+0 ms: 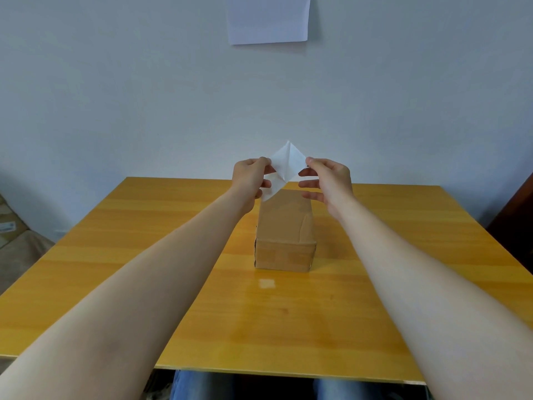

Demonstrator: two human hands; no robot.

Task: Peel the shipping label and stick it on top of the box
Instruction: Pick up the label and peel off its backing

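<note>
A brown cardboard box [284, 223] stands lengthwise in the middle of the yellow wooden table [144, 255]. Above its far end I hold a white shipping label [284, 166] in the air, turned like a diamond, with a crease across it. My left hand [252, 176] pinches the label's left corner between thumb and fingers. My right hand [327, 180] pinches the right corner with thumb and forefinger, its other fingers spread. The lower part of the label hangs just over the box's top.
A white sheet of paper [268, 18] is stuck on the pale wall behind the table. A small pale patch [266, 283] marks the tabletop in front of the box. Cardboard [11, 226] lies at the far left, dark furniture [519, 220] at the right.
</note>
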